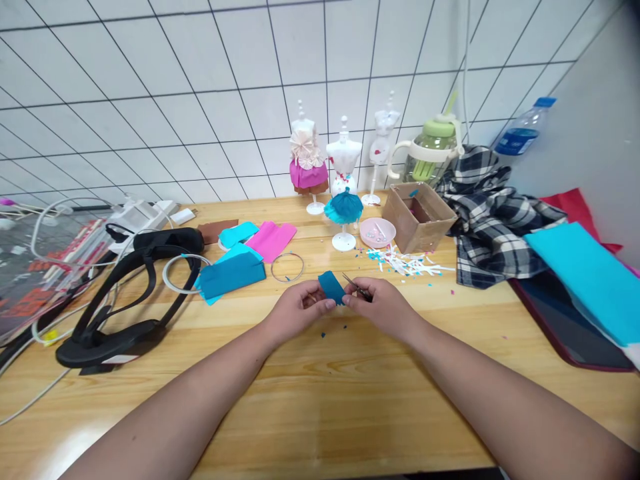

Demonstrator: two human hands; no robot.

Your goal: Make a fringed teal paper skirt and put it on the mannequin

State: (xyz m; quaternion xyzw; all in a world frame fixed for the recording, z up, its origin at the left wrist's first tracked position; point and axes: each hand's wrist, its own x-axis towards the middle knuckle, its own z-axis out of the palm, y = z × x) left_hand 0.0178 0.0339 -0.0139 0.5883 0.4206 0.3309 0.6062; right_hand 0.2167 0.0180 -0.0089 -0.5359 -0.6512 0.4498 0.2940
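Between my two hands is a small dark teal piece of crepe paper, its lower edge cut jagged. My left hand pinches it by the left side, thumb in front. My right hand is closed around small scissors, whose thin blades point up and left beside the paper; its fingertips touch the paper's right corner. Two tiny teal scraps lie on the table below. Behind my hands stands a small white dress form with a ruffled teal skirt around its stand, below the torso.
Left are folded teal paper, pink paper, a wire ring and a black headset strap. Behind stand a dressed form, a pink dish, paper shreds and a cardboard box. A plaid cloth lies right.
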